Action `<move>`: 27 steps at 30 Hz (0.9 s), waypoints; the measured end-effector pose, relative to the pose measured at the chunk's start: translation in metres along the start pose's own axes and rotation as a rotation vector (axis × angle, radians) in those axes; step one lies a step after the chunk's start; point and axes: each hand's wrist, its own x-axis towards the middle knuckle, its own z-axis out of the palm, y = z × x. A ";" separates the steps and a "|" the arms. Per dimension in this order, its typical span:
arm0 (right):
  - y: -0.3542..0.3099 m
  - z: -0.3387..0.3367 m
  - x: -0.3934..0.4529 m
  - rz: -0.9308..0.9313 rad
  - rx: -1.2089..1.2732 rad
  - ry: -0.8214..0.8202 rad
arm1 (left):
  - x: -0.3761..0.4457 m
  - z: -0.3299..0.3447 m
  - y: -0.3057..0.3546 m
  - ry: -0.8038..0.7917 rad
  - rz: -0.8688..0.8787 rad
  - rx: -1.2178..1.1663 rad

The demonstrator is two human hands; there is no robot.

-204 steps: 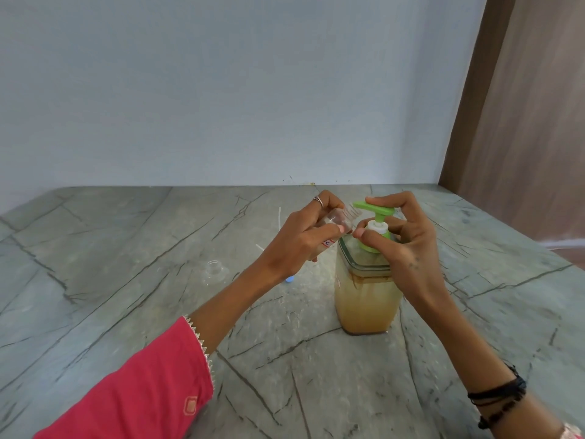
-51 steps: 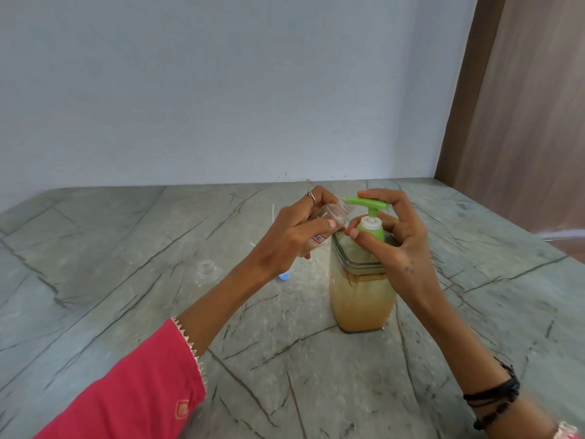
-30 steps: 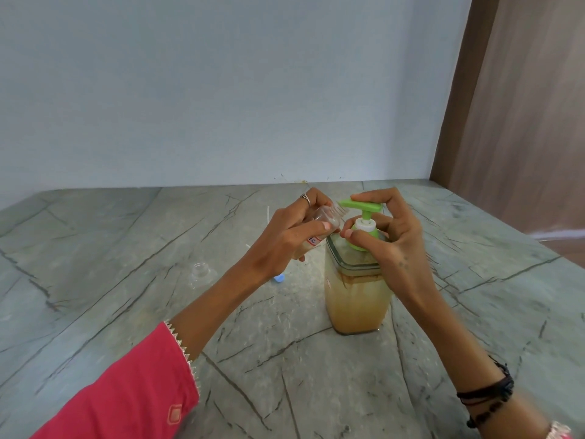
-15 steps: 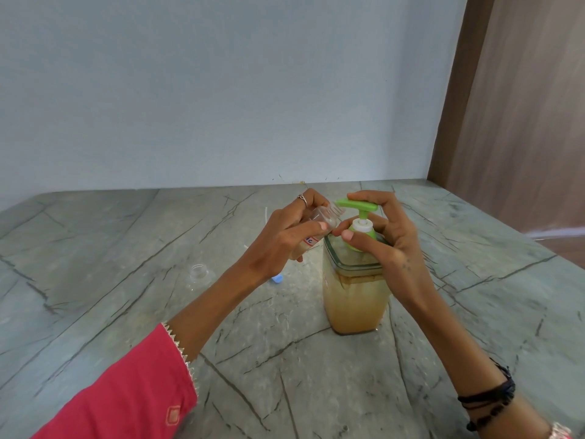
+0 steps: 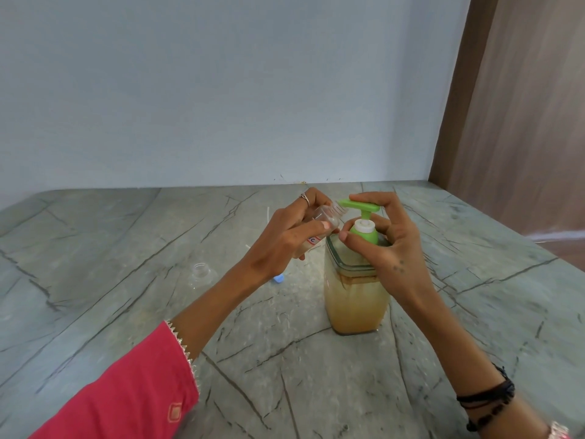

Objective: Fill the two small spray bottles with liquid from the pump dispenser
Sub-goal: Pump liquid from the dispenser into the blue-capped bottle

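I am standing over a grey veined stone desk (image 5: pixel 126 280) that is meeting a pale blue wall. Near its middle, a square clear pump dispenser (image 5: pixel 354 296) is sitting upright, holding tan liquid to roughly three quarters of its height, with a green pump head (image 5: pixel 359 206) on top.

My right hand (image 5: pixel 392 245) is wrapping the pump: forefingers are lying along the flat green top, thumb is curling under against the green collar. My left hand (image 5: pixel 285 239) is gripping one small spray bottle (image 5: pixel 319 226), its fingers curled round the body, tilting it so the open threaded neck is touching the spout tip. A little tan liquid is showing near the bottle's base.

The second spray bottle (image 5: pixel 201 274), clear and uncapped, is standing well apart to the left. A small blue cap (image 5: pixel 278 278) is lying on the desk below my left wrist.

I am judging that I am filling the first bottle. Next, I am needing a steady press down, keeping neck under spout.
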 end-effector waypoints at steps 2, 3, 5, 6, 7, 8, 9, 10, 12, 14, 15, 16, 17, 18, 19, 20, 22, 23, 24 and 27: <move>0.000 0.000 0.000 0.003 0.012 0.008 | 0.000 0.000 0.001 0.006 0.000 0.005; 0.000 0.000 0.000 0.009 0.019 0.010 | 0.000 -0.001 0.001 0.007 0.002 0.005; 0.000 0.000 0.001 0.019 0.026 0.015 | 0.000 -0.002 0.001 0.002 0.006 0.012; 0.000 0.000 0.002 0.023 0.030 0.017 | 0.000 -0.002 0.001 -0.001 0.011 0.015; 0.000 -0.001 0.002 0.028 0.033 0.018 | 0.000 -0.002 0.000 -0.002 0.016 0.020; 0.000 -0.001 0.003 0.035 0.034 0.019 | 0.001 -0.003 -0.001 -0.001 0.020 0.033; 0.000 -0.001 0.004 0.043 0.033 0.020 | 0.000 -0.003 -0.001 0.000 0.023 0.051; 0.001 -0.001 0.005 0.050 0.030 0.021 | 0.000 -0.003 -0.001 0.000 0.023 0.065; 0.002 -0.002 0.006 0.057 0.022 0.019 | 0.000 -0.002 -0.002 0.001 0.019 0.069; 0.002 -0.002 0.006 0.054 0.025 0.007 | -0.001 -0.001 -0.002 0.004 0.016 0.053; 0.002 -0.002 0.005 0.049 0.031 -0.004 | -0.001 0.000 -0.002 0.006 0.011 0.038; 0.002 -0.002 0.004 0.039 0.036 -0.014 | -0.001 0.001 -0.001 0.009 0.007 0.024; 0.003 -0.002 0.003 0.029 0.037 -0.020 | -0.001 0.001 -0.001 0.012 0.004 0.016; 0.002 -0.002 0.002 0.020 0.038 -0.023 | -0.001 0.001 0.000 0.013 0.001 0.014; 0.002 -0.002 0.001 0.013 0.041 -0.024 | -0.001 0.000 0.000 0.012 0.000 0.016; 0.003 -0.002 0.001 0.006 0.044 -0.026 | -0.001 0.000 0.001 0.012 0.002 0.018; 0.004 -0.002 0.001 -0.011 0.031 -0.032 | -0.001 0.000 0.002 0.016 0.000 0.016; 0.005 -0.002 0.000 -0.022 0.017 -0.033 | -0.001 0.000 0.002 0.019 0.000 0.016; 0.006 -0.002 0.000 -0.034 0.004 -0.033 | -0.001 0.000 0.002 0.021 0.003 0.018; 0.008 -0.002 -0.001 -0.074 -0.029 -0.026 | -0.001 0.000 0.001 0.019 0.010 0.022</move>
